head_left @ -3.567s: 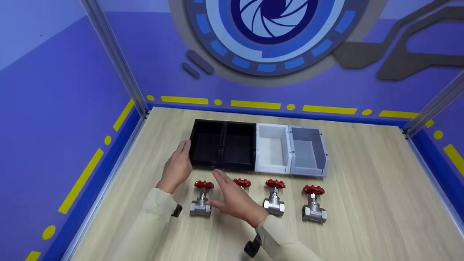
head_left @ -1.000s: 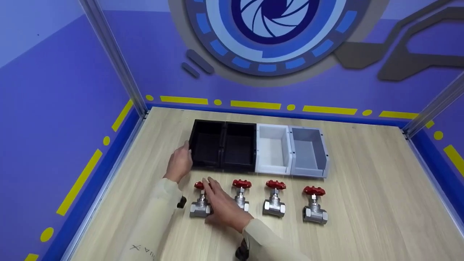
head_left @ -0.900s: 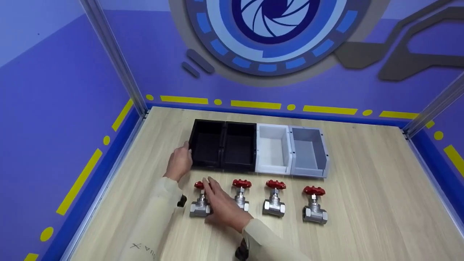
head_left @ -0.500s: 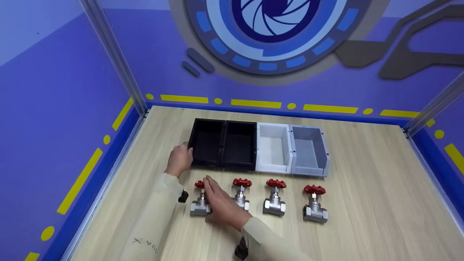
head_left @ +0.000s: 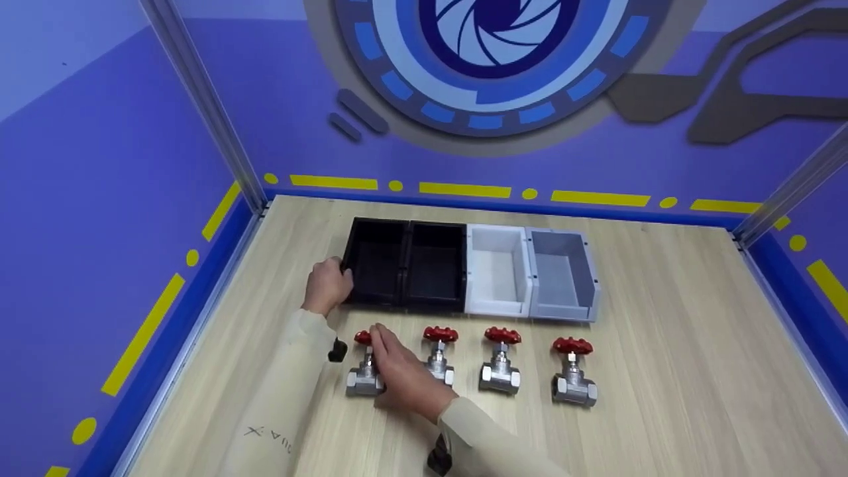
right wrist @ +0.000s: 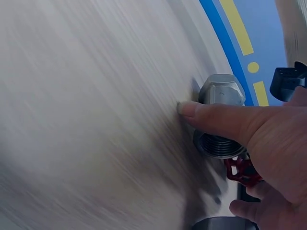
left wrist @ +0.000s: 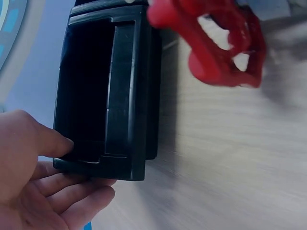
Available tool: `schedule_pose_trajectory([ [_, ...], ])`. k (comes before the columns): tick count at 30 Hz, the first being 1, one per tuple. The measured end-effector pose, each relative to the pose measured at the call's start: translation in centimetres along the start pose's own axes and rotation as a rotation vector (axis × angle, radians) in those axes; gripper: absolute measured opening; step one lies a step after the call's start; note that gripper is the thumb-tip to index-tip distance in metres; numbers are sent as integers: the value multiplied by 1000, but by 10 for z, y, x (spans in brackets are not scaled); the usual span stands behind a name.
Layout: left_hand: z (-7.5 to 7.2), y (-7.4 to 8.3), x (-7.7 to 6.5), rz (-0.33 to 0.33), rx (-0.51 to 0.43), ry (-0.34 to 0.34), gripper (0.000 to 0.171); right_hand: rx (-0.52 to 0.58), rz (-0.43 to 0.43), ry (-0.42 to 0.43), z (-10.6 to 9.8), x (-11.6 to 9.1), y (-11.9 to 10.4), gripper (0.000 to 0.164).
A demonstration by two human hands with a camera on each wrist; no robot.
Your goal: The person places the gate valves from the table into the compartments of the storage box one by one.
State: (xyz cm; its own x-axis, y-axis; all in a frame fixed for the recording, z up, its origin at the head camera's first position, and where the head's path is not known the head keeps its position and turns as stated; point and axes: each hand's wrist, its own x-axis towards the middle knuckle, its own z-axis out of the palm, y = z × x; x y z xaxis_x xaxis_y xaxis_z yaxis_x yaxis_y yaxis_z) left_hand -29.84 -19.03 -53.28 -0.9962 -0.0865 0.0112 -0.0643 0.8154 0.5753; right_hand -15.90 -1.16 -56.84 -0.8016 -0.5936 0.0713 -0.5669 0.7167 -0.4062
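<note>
My left hand holds the left end of a black bin, thumb over the rim and fingers against its outside wall. This bin stands first in a row, followed by a second black bin, a white bin and a grey bin. My right hand lies beside the leftmost metal valve, its fingers straight along the red handwheel. In the right wrist view the thumb stretches across the valve body. Part of that valve is hidden by the hand.
Several valves with red handwheels line up in front of the bins. A second valve sits close behind my right hand; a third valve and the rightmost valve stand farther right. Blue walls enclose the wooden table.
My right hand has come left and nearer to me, from in front of the second valve to the leftmost one. The left hand, earlier flatter against the bin's side, now grips its edge.
</note>
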Motion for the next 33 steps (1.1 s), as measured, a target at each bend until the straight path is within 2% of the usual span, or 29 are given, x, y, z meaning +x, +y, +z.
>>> schedule_pose_trajectory([
  [5,1,1,2,-4,12,40,26,53,37,-18,1,0,1,119],
  [12,5,1,1,37,107,99,22,61,36,-11,2,2,2,120],
  [25,7,4,3,16,129,84,23,71,39,-8,3,6,6,118],
  [28,7,4,2,30,126,80,22,67,24,-1,2,7,7,118],
  [33,10,3,3,89,148,118,20,77,5,15,2,8,8,117],
])
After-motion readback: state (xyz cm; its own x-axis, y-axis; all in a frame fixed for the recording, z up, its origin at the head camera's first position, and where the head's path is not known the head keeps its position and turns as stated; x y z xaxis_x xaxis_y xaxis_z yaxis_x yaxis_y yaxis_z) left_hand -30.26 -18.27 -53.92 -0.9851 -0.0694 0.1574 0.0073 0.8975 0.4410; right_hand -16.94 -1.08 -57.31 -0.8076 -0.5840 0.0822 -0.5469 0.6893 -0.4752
